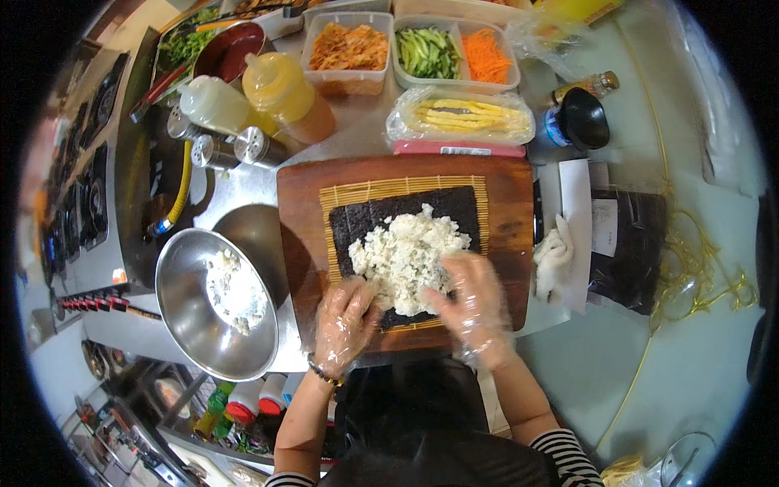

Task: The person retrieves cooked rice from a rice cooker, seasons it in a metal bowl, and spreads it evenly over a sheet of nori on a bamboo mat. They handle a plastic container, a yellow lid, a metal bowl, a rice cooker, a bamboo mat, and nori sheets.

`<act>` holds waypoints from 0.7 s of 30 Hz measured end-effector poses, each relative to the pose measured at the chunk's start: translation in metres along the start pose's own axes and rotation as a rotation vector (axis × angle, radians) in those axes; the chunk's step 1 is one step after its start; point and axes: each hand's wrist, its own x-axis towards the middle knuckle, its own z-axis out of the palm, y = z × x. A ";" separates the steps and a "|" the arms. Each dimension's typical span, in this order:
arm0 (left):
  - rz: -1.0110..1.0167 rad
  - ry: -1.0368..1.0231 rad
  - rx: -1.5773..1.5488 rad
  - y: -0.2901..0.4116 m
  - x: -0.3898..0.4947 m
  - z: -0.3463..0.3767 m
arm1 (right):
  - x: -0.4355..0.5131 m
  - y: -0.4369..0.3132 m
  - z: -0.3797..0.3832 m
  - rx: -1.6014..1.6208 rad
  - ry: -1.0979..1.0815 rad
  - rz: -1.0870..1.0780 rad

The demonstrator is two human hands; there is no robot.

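Observation:
A mound of cooked white rice [409, 255] lies on a dark nori sheet [453, 204], which rests on a bamboo rolling mat [347, 196]. Beneath them is a brown wooden cutting board [510, 195]. Both hands wear clear plastic gloves. My left hand [348, 319] is at the rice's lower left edge, fingers bent downward; whether it grips any rice is hidden. At the right side of the mound, my right hand [478, 304] has thumb and fingers spread against the rice, slightly blurred.
Left of the board, a steel bowl [176, 304] holds leftover rice. Squeeze bottles [283, 91] and shakers [258, 146] stand behind. Containers of cucumber [426, 55], carrot [487, 58] and kimchi [350, 49] line the back. A white cloth [552, 259] and packaged dark sheets [630, 243] lie right.

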 end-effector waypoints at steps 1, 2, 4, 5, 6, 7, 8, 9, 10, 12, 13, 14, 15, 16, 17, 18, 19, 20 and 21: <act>-0.024 0.011 0.006 0.002 -0.003 0.001 | -0.001 -0.009 0.007 0.041 -0.087 -0.062; -0.075 -0.040 -0.009 0.002 -0.006 0.002 | -0.003 -0.016 0.015 0.111 -0.228 -0.137; 0.018 -0.046 0.024 0.001 -0.013 0.002 | -0.008 -0.023 0.025 0.056 -0.210 -0.181; 0.018 -0.081 0.050 -0.001 -0.016 0.001 | -0.010 -0.023 0.029 -0.002 -0.275 -0.205; 0.038 -0.010 0.008 -0.002 -0.020 0.000 | -0.013 -0.024 0.032 -0.012 -0.244 -0.258; -0.015 -0.019 -0.005 -0.003 -0.024 -0.001 | -0.015 -0.022 0.033 -0.022 -0.247 -0.291; -0.103 0.017 -0.030 -0.003 -0.027 -0.001 | -0.017 -0.022 0.036 0.005 -0.168 -0.341; -0.144 0.075 -0.057 -0.002 -0.031 -0.003 | -0.018 -0.021 0.036 -0.012 -0.253 -0.328; -0.200 0.073 -0.140 -0.003 -0.032 -0.003 | -0.017 -0.022 0.037 0.002 -0.253 -0.329; -0.227 0.036 -0.142 -0.004 -0.036 -0.004 | -0.015 -0.023 0.040 -0.010 -0.310 -0.371; -0.257 -0.007 -0.148 -0.004 -0.038 -0.004 | -0.013 -0.025 0.043 -0.009 -0.279 -0.435; -0.271 -0.028 -0.132 -0.004 -0.041 -0.005 | -0.012 -0.027 0.043 -0.038 -0.307 -0.488; -0.215 0.012 -0.134 -0.004 -0.042 -0.006 | -0.010 -0.028 0.044 -0.095 -0.388 -0.541; -0.190 0.023 -0.136 -0.004 -0.045 -0.007 | -0.010 -0.030 0.045 -0.070 -0.262 -0.541; -0.167 0.054 -0.146 -0.004 -0.048 -0.010 | -0.010 -0.031 0.045 -0.022 -0.291 -0.469; -0.133 0.080 -0.147 -0.005 -0.050 -0.009 | -0.011 -0.032 0.047 0.020 -0.285 -0.424; -0.128 0.036 -0.127 -0.006 -0.053 -0.010 | -0.013 -0.032 0.045 0.090 -0.201 -0.381; -0.107 0.037 -0.120 -0.007 -0.053 -0.009 | -0.015 -0.034 0.049 0.070 -0.269 -0.377; -0.097 0.010 -0.108 -0.008 -0.054 -0.007 | -0.017 -0.035 0.050 0.075 -0.275 -0.406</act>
